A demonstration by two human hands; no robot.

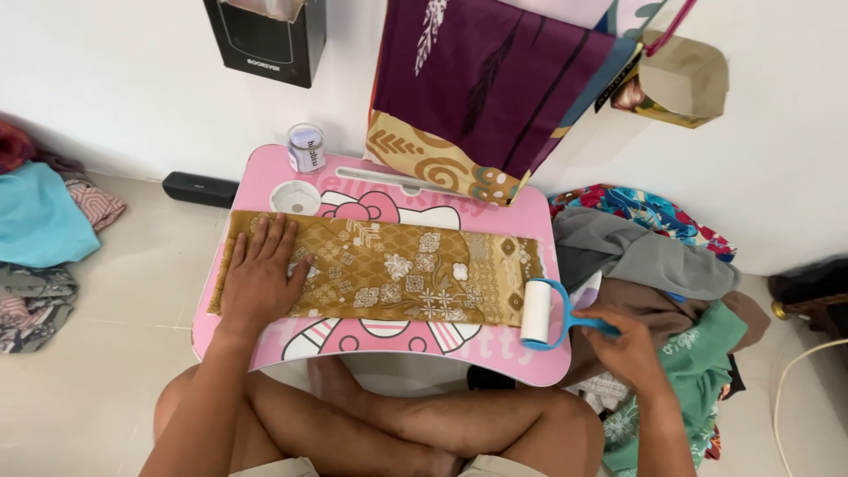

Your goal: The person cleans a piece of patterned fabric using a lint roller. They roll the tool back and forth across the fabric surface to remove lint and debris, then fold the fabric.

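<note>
On the far left, a heap of clothes (40, 238) is cut off by the frame edge, so can't tell how many pcs. Next over, my left hand (262, 269) lies flat, fingers spread, pressing the left end of the folded gold patterned cloth (397, 274); palm down, not clasping anything. Cloth runs lengthwise across the pink lap table (495, 353), covering most of the cartoon print, so only bits of it show. Behind the cloth, a small jar (306, 147) stands at the table's back edge w/ a round cup recess (294, 197) just in front. Purple bag (481, 84) hangs over the back edge, top cut off. At the cloth's right end, the lint roller (536, 311) sits w/ its white drum just touching the cloth edge. My right hand (629, 346) is closed round its blue handle, fingers hiding most of it. Further right, another pile of clothes (662, 265), partly behind my arm.
</note>
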